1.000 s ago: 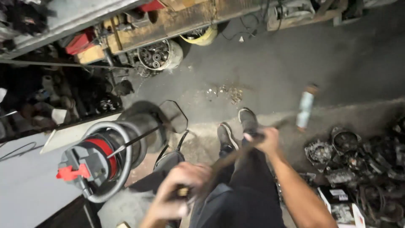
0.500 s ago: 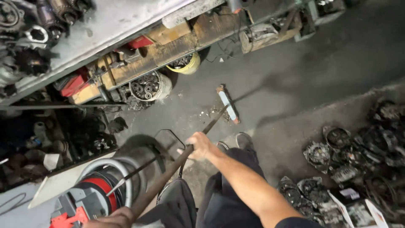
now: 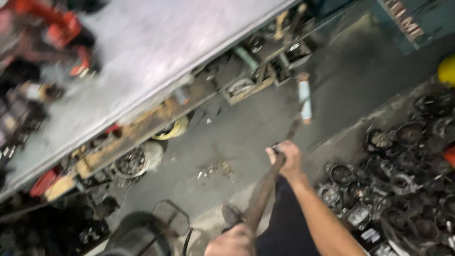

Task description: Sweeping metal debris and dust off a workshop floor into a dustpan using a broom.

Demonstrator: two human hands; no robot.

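Swung rightward, broom head point(image 3: 304, 97) nears workbench edge point(image 3: 222, 90); both hands' grip, left point(image 3: 232, 242) and right point(image 3: 284, 159), clamps the handle point(image 3: 263, 194).

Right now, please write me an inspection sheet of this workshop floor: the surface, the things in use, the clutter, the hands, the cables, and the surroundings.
Surface: grey concrete floor, dusty, with a small pile of debris.
Things in use: long-handled broom; its pale head is out over the floor.
Clutter: dark round metal parts heaped at the right; wheel-like parts under the bench.
Hands: right hand grips the handle further along; left hand grips its near end.
Cables: nothing seen clearly; the picture is blurred.
Surroundings: long grey workbench with a cluttered lower shelf; red tool on top; yellow object at the right edge.
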